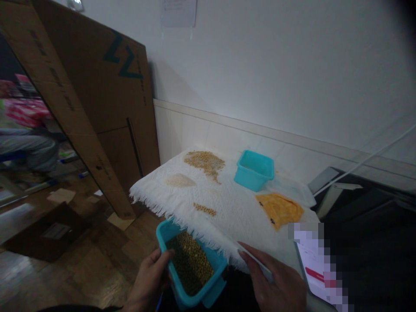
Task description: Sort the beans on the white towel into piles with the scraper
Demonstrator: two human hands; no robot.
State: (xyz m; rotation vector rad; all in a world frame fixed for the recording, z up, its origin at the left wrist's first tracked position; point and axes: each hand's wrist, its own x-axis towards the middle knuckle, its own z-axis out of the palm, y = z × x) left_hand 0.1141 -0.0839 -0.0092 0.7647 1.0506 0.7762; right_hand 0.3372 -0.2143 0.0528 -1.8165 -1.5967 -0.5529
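My left hand (151, 277) grips the left rim of a turquoise plastic box (216, 260), thumb over the edge. Inside it, dark green beans (185, 264) lie beside yellow soybeans (196, 255). The box is below the front edge of the table, partly under the fringe of a white cloth (234, 216). My right hand (276, 277) is closed around a thin, flat, pale strip (256, 261) at the cloth's edge; its kind is unclear. On the cloth lie a short band of soybeans (204, 209), a pale grain heap (180, 180) and a larger mixed heap (204, 161).
A second turquoise box (255, 171) stands near the wall, beside a clear lid (292, 188) and a folded orange cloth (279, 210). A phone (313, 264) lies at the right edge. A tall cardboard box (97, 86) stands left; behind it, a person's leg (32, 149) shows.
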